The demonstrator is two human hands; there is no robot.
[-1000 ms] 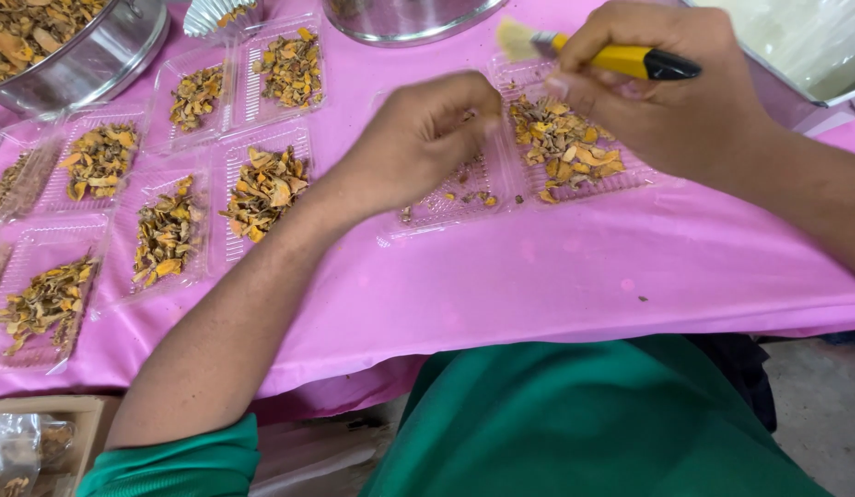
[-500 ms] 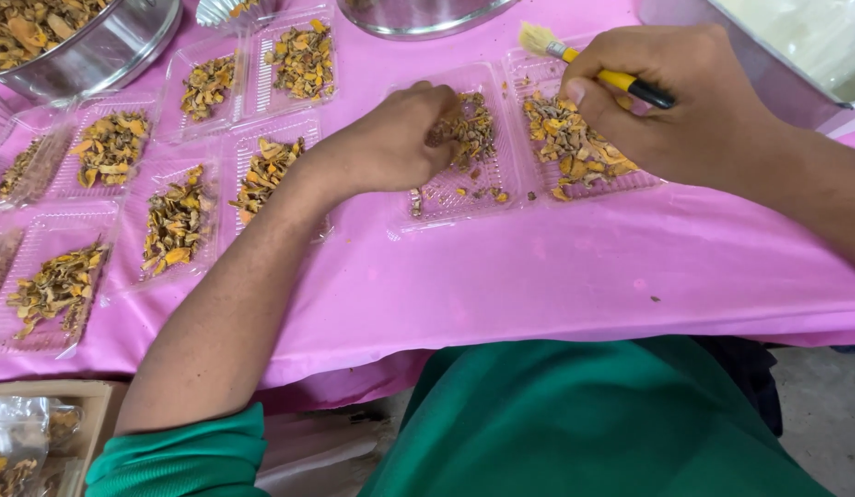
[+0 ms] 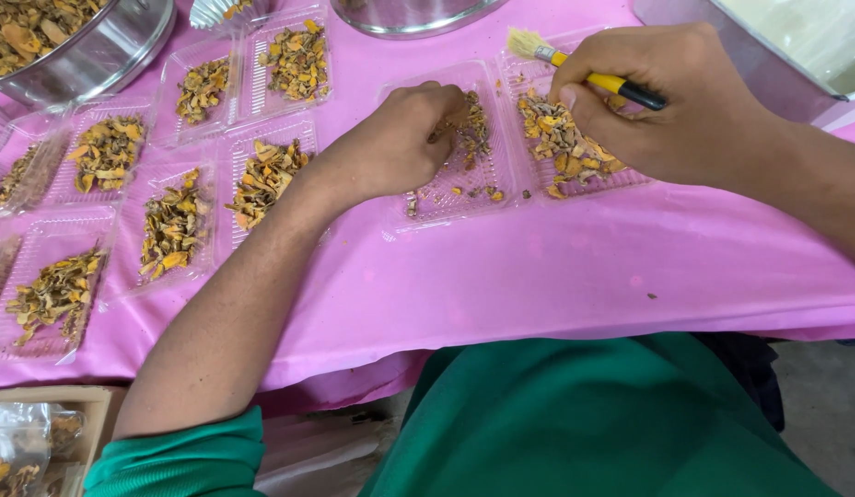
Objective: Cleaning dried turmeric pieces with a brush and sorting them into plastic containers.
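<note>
1. Head view: since the earlier frame, the left hand (image 3: 400,143) has pushed further into the clear plastic tray (image 3: 450,152), its fingers curled and pinching at the small heap of dried orange-yellow slices (image 3: 471,129) near the tray's far edge; loose bits lie scattered over the rest of that tray.
2. Right hand (image 3: 671,101) is closed around a yellow-handled brush (image 3: 575,69), bristles pointing left, above the neighbouring tray (image 3: 575,147), which is heaped with slices.
3. Progress, judging by the layout: seven or so filled trays (image 3: 174,225) sit at left; the one under the left hand looks only partly filled.
4. Setting: a counter under a pink cloth (image 3: 556,276), a steel bowl (image 3: 87,51) of slices at top left, and a cardboard box (image 3: 40,437) below.
</note>
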